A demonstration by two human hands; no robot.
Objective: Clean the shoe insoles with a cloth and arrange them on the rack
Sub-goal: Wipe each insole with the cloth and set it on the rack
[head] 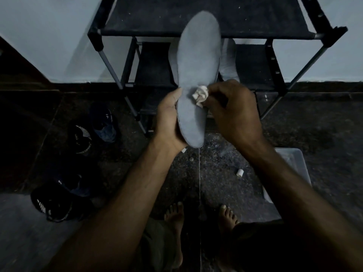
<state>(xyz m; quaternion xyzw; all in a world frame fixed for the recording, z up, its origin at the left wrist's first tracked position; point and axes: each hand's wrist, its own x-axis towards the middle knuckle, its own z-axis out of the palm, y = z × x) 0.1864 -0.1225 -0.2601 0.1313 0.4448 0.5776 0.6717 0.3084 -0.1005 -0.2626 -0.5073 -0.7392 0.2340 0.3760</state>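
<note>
- Dark speckled floor (294, 134) lay under a black rack (196, 18) that stood at the far wall.
- Dark shoes (59, 199) sat on the floor at the left edge, so more insoles were probably waiting.
- Left hand (169, 122) gripped the heel end of a grey insole (198, 61), fingers curled round its edge.
- Right hand (233, 112) pinched a crumpled cloth (200, 94) against the insole's middle; wiping seemed unfinished.
- Pale insoles (228, 55) seemed to stand already on a lower shelf behind it.
</note>
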